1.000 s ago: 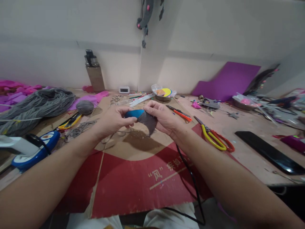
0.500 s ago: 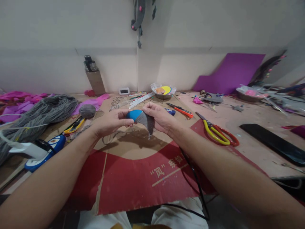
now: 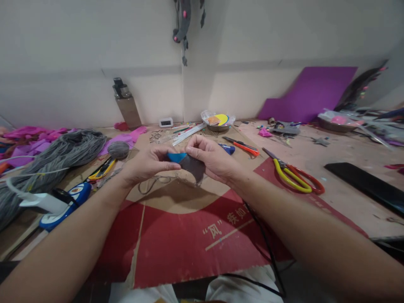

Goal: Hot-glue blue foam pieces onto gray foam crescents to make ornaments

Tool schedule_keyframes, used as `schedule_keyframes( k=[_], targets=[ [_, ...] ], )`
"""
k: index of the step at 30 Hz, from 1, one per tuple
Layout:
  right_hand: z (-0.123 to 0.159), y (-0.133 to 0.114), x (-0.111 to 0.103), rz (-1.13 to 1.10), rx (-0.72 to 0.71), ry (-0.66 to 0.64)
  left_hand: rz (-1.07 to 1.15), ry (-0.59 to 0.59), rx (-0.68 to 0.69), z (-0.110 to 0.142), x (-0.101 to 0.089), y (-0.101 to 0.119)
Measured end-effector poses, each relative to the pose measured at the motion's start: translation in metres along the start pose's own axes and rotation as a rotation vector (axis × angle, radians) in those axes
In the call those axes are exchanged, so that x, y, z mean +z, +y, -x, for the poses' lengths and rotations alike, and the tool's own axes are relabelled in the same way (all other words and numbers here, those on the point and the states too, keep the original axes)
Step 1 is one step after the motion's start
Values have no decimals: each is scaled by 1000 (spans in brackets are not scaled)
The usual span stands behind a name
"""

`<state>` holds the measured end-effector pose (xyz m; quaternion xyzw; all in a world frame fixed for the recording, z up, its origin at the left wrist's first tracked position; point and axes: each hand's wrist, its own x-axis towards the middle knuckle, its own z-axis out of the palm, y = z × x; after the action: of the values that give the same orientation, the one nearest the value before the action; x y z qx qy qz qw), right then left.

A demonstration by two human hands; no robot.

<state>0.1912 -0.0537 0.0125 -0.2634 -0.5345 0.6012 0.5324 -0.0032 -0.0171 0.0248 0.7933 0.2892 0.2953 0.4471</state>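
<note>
A curved piece (image 3: 193,166), bright blue at its left end and covered in grey yarn toward the right, is held above the cardboard. My left hand (image 3: 151,162) pinches the blue end between thumb and fingers. At the upper edge of the grey part, the thumb and fingers of my right hand (image 3: 211,155) are pressed together, with the rest of the hand behind the piece. Loose grey yarn (image 3: 151,184) lies in loops on the cardboard below my left hand. A ball of grey yarn (image 3: 118,150) rests beyond my left wrist.
Red-printed cardboard (image 3: 176,248) covers the front. Scissors (image 3: 290,174), an orange cutter (image 3: 243,146) and a black phone (image 3: 366,185) lie to the right. A grey yarn skein (image 3: 57,158) and a blue-and-white power strip (image 3: 67,208) sit left. A bowl (image 3: 219,126) stands behind.
The piece has turned in my hands, showing less blue and a broader grey side. My right fingers have shifted slightly left along its upper edge. The view has moved a little.
</note>
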Motion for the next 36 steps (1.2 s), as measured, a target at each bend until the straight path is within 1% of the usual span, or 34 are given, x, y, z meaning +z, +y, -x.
schedule_keyframes(
  k=[2,4,7,10,14,20,23,26,28,32,36],
  targets=[
    [-3,4,-3,37,-12,44,-54,24,1,-2,2,-2],
    [-5,7,-6,70,-31,79,-113,91,-6,-4,4,-2],
    [-8,7,-9,82,-42,94,-166,176,-63,-3,6,1],
    [-8,4,-9,78,-24,87,-182,160,-99,-2,6,6],
    [-7,3,-8,109,-11,86,-187,155,-79,-1,4,9],
    [-6,2,-8,130,-13,52,-119,128,-35,-1,2,5],
    [-4,-1,-6,110,47,22,-84,133,-18,-1,1,0],
    [-2,-4,-6,82,140,-48,-87,124,5,-3,-1,-5],
    [-1,-5,-6,78,177,-83,-87,113,21,-4,-2,-7],
    [-2,-5,-7,70,196,-98,-76,87,23,-3,-2,-6],
    [-2,-4,-6,54,206,-100,-85,99,26,-2,-1,-3]
  ],
)
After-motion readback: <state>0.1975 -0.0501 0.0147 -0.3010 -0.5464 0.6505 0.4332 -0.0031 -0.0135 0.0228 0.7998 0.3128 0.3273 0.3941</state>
